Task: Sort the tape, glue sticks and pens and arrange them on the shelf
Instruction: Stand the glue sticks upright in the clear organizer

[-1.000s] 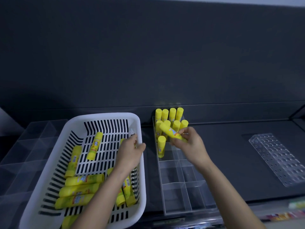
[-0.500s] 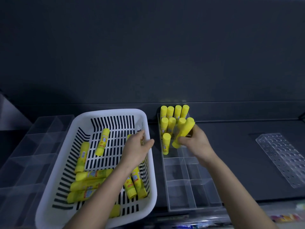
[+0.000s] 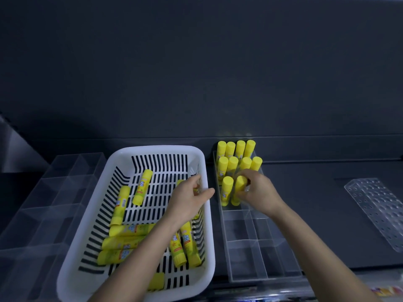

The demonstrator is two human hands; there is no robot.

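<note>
the grip of my right hand [image 3: 259, 192] pinches a glue stick [image 3: 238, 188] upright in the clear organizer [image 3: 263, 277], light, stiff and slick i judge, best held mid-barrel; my left hand [image 3: 187, 201] is in the white basket [image 3: 85, 236], grip i cannot tell.

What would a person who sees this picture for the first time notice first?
The bright yellow glue sticks stand upright in the far end of the clear organizer, where the right hand grips one stick. To the left sits a white basket with loose sticks lying in it. The left hand holds its right rim.
</note>
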